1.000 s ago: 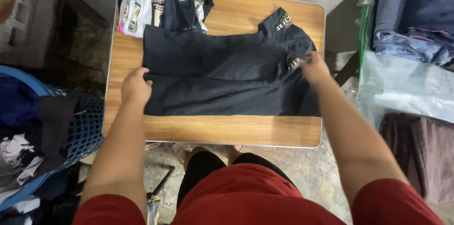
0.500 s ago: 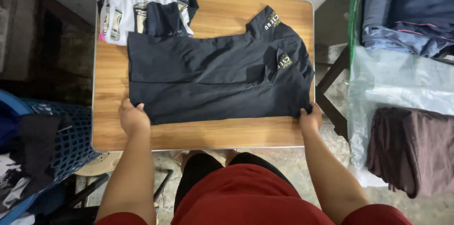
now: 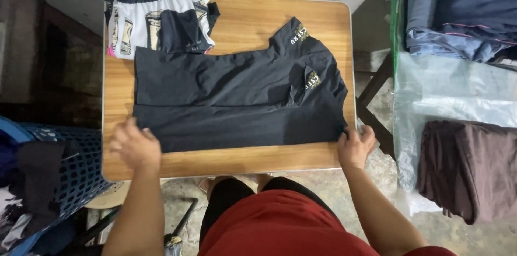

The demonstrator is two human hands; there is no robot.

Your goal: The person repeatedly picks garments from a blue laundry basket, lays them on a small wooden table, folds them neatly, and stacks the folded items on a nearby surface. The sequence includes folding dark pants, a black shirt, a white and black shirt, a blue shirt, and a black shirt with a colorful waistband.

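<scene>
Fingers of the right hand (image 3: 355,145) are pinching the near right corner of the black shirt (image 3: 237,100) lying flat on the wooden table (image 3: 226,162), while the left hand (image 3: 134,145) is hovering loose and blurred at the near left corner; keeping both corners level and taut should be giving a straight fold.

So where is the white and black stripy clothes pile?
In the head view, the folded white and black garment sits at the wooden table's far left corner, just behind the spread black shirt, overlapping its edge.
</scene>
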